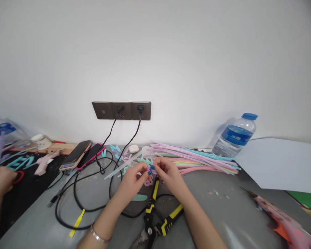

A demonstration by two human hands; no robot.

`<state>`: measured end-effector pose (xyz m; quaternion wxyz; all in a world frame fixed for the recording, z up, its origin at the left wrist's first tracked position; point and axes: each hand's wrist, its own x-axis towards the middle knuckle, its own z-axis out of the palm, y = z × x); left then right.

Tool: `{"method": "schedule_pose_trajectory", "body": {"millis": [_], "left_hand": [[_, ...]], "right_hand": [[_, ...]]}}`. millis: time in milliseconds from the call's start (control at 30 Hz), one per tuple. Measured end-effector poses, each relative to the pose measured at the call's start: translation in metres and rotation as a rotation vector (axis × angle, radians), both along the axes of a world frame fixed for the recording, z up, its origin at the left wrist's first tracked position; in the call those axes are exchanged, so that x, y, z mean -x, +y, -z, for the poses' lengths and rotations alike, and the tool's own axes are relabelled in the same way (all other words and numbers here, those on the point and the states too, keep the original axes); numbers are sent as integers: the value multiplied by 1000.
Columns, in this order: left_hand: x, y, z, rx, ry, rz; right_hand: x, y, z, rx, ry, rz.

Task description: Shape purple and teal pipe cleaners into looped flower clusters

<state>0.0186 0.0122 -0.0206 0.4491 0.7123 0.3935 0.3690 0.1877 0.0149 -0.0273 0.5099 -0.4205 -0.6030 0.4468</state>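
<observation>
My left hand [133, 180] and my right hand [168, 173] meet over the grey table, both with fingers pinched. Between their fingertips is a small bent purple pipe cleaner [152, 169], partly hidden by the fingers. Just beyond my fingers lie mint-green bent pieces [145, 160]. A pink curled piece [148, 182] rests below my fingertips. Below my hands, between my forearms, are black-and-yellow pliers [149, 230] with their handles spread. A long bundle of pastel pipe cleaners [197, 159] stretches behind my right hand toward the water bottle.
Two phones [76, 155] [92, 155] and looping black cables [76, 193] lie left. A yellow tie [77, 223] is near the front. A water bottle [234, 136], white paper [280, 166] and a pink glue gun [287, 219] are right. Another person's hand [1, 183] shows far left.
</observation>
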Motion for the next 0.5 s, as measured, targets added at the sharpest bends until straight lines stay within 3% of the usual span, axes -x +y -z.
{"method": "schedule_pose_trajectory", "body": {"millis": [133, 367, 500], "left_hand": [[1, 2, 3, 95, -108, 19], [-1, 2, 7, -91, -71, -132], [-5, 0, 8, -81, -97, -192]], "right_hand": [[1, -1, -2, -35, -19, 5], [0, 1, -3, 127, 202, -33], [2, 0, -3, 190, 254, -74]]}}
